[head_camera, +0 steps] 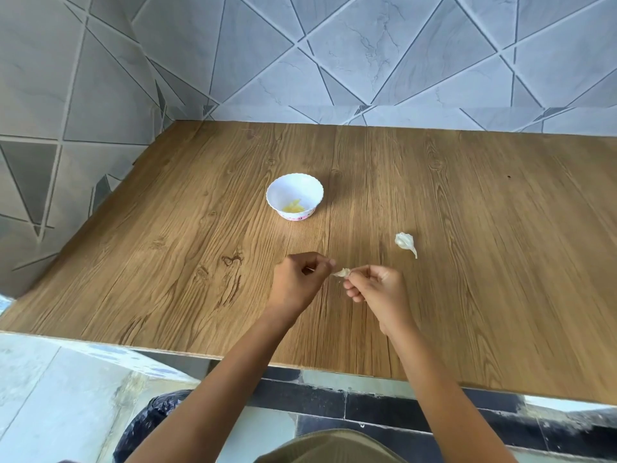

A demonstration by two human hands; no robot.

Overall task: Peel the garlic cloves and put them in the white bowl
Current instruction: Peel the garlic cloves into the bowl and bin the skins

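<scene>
Clove (pixel 342 272) in front of bowl (pixel 295 195), held above table (pixel 167 262) between hands. Right hand (pixel 374 289) pinches one end, fingers curled. Left hand (pixel 300 279), curled, pinches skin at other end. Best: firm right pinch, peel skin away in strips, no crushing. Spare garlic (pixel 405 243) right of bowl.

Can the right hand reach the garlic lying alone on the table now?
Probably yes: nothing lies between the right hand and the loose garlic piece, but it and the left hand both pinch a garlic clove.
</scene>
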